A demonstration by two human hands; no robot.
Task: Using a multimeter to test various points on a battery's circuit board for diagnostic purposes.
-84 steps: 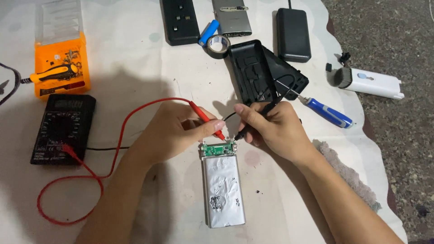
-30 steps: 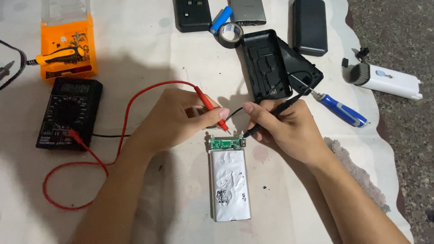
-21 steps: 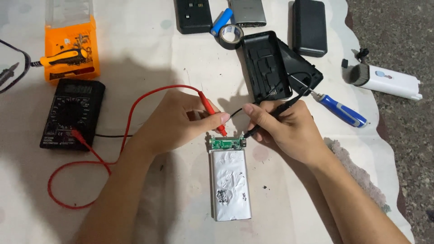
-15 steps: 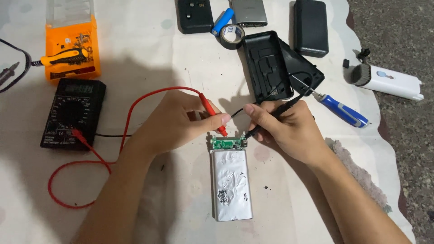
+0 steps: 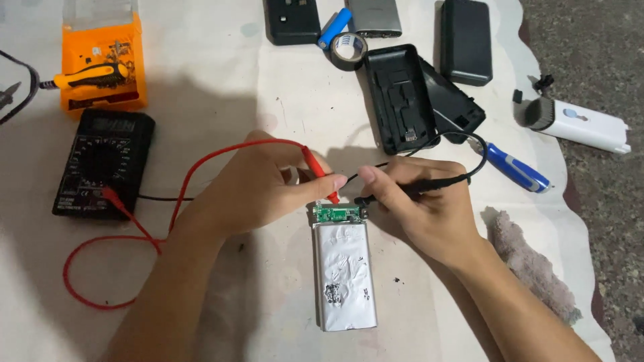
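Since a moment earlier the red probe (image 5: 320,173) in the left hand (image 5: 258,188) had edged down onto the green circuit board (image 5: 337,214), so both tips now met it. The right hand (image 5: 422,201) pinched the black probe (image 5: 409,190) beside it. Below both grips lay the silver pouch battery (image 5: 344,275) (an orange packet (image 5: 102,64) sat far beyond the left grip, past the black multimeter (image 5: 100,164)).

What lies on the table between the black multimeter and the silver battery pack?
In the head view, between the multimeter and the battery pack lie the red test lead and the left hand with its forearm.
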